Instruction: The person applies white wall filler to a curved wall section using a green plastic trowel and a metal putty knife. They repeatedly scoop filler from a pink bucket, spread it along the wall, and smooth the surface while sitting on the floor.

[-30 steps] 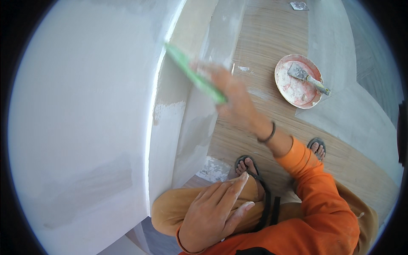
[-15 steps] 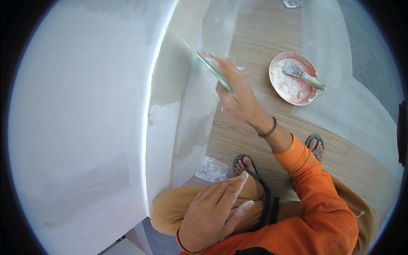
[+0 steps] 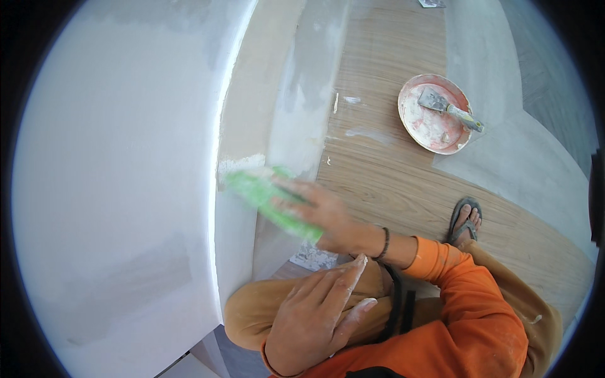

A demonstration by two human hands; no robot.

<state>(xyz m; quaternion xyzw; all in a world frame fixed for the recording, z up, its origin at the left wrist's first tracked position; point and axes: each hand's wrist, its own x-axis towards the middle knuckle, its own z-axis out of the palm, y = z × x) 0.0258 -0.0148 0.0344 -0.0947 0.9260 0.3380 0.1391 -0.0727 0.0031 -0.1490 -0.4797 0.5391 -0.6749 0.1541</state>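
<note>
Gripped in my right hand [image 3: 318, 211] is a flat green putty spreader [image 3: 271, 205], blurred by motion and smeared with white. It is over the narrow ledge [image 3: 237, 217] along the wall's edge, near a white patch of filler [image 3: 242, 162]; whether it touches the surface I cannot tell. My left hand [image 3: 312, 318] lies on my bent knee, fingers stretched out and holding nothing. White paste coats its index finger and thumb.
A round pinkish bowl [image 3: 406, 116] with white paste stands on the wood-look floor [image 3: 378, 183], a putty knife [image 3: 450, 110] lying across it. The large white wall panel [image 3: 120, 189] fills the left. My sandalled foot [image 3: 465, 219] is at the right.
My right hand has swung the spreader down and toward me along the ledge; its broad face now shows instead of its thin edge. My left hand stays put.
</note>
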